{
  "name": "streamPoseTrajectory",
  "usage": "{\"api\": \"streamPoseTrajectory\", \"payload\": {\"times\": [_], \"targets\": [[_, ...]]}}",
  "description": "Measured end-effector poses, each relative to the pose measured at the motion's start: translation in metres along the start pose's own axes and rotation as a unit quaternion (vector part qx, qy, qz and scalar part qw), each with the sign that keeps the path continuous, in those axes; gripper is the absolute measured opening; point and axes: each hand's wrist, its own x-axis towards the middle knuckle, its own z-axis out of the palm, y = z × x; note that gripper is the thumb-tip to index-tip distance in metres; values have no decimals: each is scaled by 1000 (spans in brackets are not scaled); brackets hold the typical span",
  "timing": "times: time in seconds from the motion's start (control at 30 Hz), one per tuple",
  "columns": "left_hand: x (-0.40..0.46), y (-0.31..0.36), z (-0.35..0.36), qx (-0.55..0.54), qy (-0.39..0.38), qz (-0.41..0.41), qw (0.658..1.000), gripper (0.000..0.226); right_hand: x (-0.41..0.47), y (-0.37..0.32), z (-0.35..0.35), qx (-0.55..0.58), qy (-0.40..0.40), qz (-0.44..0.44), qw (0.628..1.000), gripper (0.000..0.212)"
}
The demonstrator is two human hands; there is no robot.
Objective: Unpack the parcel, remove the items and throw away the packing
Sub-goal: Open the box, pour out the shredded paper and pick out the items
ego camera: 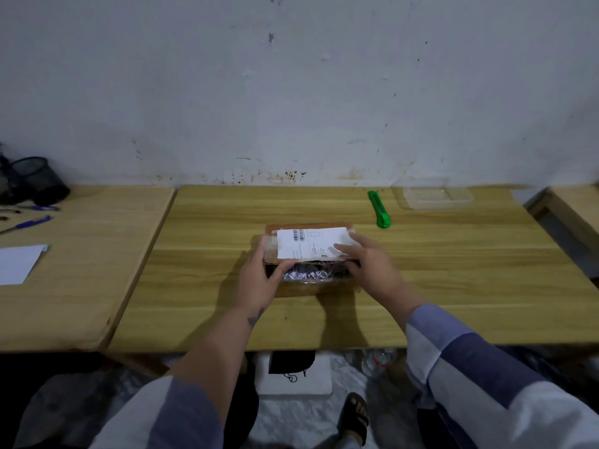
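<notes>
Striped blue and white sleeves (479, 377) fill the lower edge of the view, one on each forearm, both reaching forward over the near edge of a wooden table (453, 286). Below that edge, on the floor, a foot in a dark sandal (355, 416) is visible, along with a white slab with a dark item lying on it.

At the middle of the table sits the parcel (308, 254), a brown cardboard box with a white shipping label (311, 243) on its top flap. That flap is raised along the near side, and shredded paper filling (306, 273) shows in the gap beneath it.

Left hand (259, 280): at the parcel's left end, thumb curled over the near edge of the raised flap, fingers wrapped round the left side; it grips the flap. Right hand (369, 260): at the parcel's right end, fingers lying over the label and the right corner of the flap, thumb low at the front edge; it holds the flap too.

A green utility knife (378, 209) lies beyond and to the right of the parcel, apart from it. Just beyond the knife, near the wall, stands a clear plastic container (434, 197).

On the adjoining table (81, 303) to the left: a black mesh pen cup (39, 179) at the far corner, blue pens (29, 222) lying loose, and a white sheet of paper (17, 264) nearer the edge.
</notes>
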Motion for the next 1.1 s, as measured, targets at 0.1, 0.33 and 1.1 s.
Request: {"api": "streamPoseTrajectory", "payload": {"times": [0.1,0.33,1.1], "targets": [[2,-7,-1,6,-8,-28,1000,98,-3,4,0,42,12,21,999,28],[1,-10,4,42,-39,-20,998,65,-4,3,-2,73,55,18,996,21],[22,10,4,-58,27,-9,998,74,18,-16,-21,264,176,77,945,34]]}}
